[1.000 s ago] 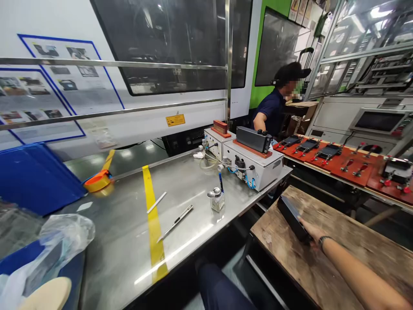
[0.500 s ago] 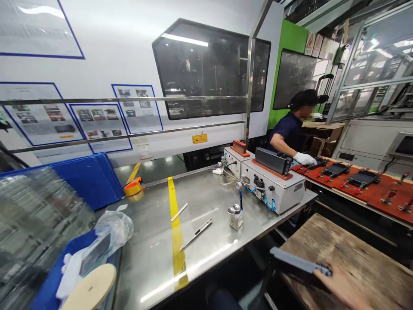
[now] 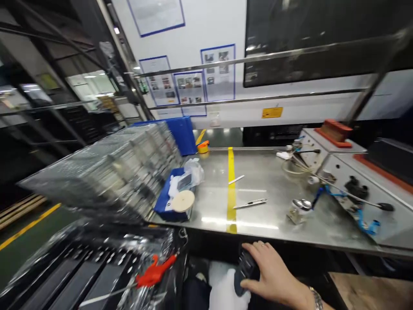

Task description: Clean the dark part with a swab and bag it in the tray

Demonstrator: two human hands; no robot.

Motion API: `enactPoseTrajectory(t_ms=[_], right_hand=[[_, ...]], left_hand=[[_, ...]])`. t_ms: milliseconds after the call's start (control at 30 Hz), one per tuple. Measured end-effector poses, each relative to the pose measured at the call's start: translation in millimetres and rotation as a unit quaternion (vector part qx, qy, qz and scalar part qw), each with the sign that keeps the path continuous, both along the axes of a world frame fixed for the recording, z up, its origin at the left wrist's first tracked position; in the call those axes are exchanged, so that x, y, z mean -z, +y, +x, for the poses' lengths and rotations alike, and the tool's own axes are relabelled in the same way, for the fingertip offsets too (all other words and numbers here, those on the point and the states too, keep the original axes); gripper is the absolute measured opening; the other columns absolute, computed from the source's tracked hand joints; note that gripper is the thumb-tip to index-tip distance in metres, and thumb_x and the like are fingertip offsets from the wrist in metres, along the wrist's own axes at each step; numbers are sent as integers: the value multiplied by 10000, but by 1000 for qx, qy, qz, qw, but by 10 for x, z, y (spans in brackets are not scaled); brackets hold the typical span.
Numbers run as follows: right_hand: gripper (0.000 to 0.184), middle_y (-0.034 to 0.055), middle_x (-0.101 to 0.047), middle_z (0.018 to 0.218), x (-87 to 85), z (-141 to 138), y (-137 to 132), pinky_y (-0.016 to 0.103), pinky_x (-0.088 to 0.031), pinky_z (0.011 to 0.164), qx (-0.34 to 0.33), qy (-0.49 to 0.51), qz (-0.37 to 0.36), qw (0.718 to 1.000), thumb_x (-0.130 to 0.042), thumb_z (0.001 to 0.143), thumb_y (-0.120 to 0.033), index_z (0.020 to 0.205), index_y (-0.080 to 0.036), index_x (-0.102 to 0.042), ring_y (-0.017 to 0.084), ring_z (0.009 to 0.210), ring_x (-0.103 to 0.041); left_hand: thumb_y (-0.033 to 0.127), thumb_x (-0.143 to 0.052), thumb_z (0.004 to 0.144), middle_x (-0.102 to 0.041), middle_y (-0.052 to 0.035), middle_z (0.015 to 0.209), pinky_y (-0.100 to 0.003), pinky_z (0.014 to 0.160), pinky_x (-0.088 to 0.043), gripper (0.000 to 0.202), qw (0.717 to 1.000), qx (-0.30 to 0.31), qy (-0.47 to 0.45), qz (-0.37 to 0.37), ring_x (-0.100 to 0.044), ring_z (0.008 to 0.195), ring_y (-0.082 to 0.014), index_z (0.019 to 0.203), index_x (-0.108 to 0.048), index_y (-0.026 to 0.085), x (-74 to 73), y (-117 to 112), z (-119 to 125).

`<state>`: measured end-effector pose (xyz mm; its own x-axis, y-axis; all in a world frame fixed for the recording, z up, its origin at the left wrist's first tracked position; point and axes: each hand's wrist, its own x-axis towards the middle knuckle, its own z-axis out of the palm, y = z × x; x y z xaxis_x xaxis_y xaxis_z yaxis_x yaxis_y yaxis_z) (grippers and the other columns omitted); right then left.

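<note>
My right hand, bare with a metal-banded watch at the wrist, is closed around the end of a long black plastic part. Thumb and fingers grip it from the right, below the front edge of the steel table. Against the part's lower left is a blurred white shape, a glove or a cloth; I cannot make out which. No bare fingers of my left hand show. At the lower left, several similar dark parts lie in a plastic-lined container, with a red air gun over its right side.
The steel table carries a pen, a glass bottle, a tape roll and grey fixture boxes. At its left are a blue bin with a round beige disc and wrapped stacked trays.
The view has swung left, bringing the parts container and red air gun into sight. My right hand has carried the black part from over the wooden board to in front of me.
</note>
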<state>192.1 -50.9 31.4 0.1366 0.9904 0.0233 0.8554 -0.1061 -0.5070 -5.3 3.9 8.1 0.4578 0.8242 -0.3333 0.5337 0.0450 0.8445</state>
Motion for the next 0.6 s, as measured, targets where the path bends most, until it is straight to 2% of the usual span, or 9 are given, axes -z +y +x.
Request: enactPoseTrajectory(t_ms=[67, 167, 233, 300, 367, 433, 533, 600], right_hand=[[765, 112, -666, 1270, -6, 179, 260, 497, -514, 1030, -27, -1, 21, 999, -692, 792, -710, 1359, -209, -578, 267, 1146, -633], [471, 140, -650, 1275, 132, 671, 698, 483, -511, 1027, 4, -37, 51, 998, -532, 984, -509, 1288, -156, -596, 254, 1159, -621], [376, 145, -648, 1250, 290, 990, 990, 533, -482, 1042, 32, -81, 60, 994, -543, 990, -405, 1243, -135, -609, 280, 1182, -598], [363, 157, -624, 1288, 449, 1217, 1205, 563, -450, 1062, 41, -121, 66, 990, -555, 986, -357, 1267, -132, -600, 299, 1220, -570], [343, 147, -634, 1260, 581, 1348, 1306, 541, -452, 1048, 34, -149, 60, 986, -576, 975, -348, 1253, -151, -618, 287, 1189, -577], [303, 123, -661, 1142, 682, 1419, 1318, 494, -484, 975, 28, -163, 42, 985, -600, 958, -360, 1179, -159, -657, 256, 1065, -608], [263, 73, -649, 937, 782, 1491, 1268, 394, -503, 791, 50, -154, -4, 987, -657, 906, -391, 1053, -175, -688, 196, 830, -590], [252, 58, -629, 884, 808, 1533, 1209, 358, -482, 715, 77, -130, -32, 988, -673, 871, -385, 1017, -181, -686, 178, 759, -562]], left_hand=[[218, -764, 804, -739, -43, 977, -347, 843, -561, 209, 999, -2, -26, -42, -694, 933, -231, 1000, -697, 196, -168, 62, -126], [170, -719, 779, -759, -69, 1053, -358, 922, -552, 276, 985, -53, -127, -106, -698, 1021, -268, 1055, -704, 153, -428, 109, -323], [152, -722, 775, -743, -95, 1149, -393, 994, -538, 371, 962, -92, -215, -139, -680, 1103, -295, 1144, -694, 127, -587, 124, -423], [135, -736, 779, -717, -112, 1227, -427, 1048, -517, 440, 939, -111, -287, -156, -660, 1159, -309, 1215, -678, 125, -723, 134, -491], [141, -760, 791, -683, -118, 1299, -449, 1106, -477, 491, 923, -112, -334, -156, -626, 1224, -316, 1272, -660, 138, -835, 138, -537], [171, -794, 794, -642, -120, 1367, -460, 1153, -432, 558, 917, -102, -356, -148, -576, 1294, -320, 1328, -631, 154, -923, 130, -576], [238, -835, 778, -630, -150, 1378, -494, 1134, -450, 611, 918, -86, -353, -157, -573, 1295, -352, 1340, -619, 133, -998, 94, -631], [277, -855, 756, -662, -161, 1324, -509, 1096, -481, 601, 927, -76, -330, -162, -608, 1242, -369, 1297, -644, 117, -1003, 61, -658]])
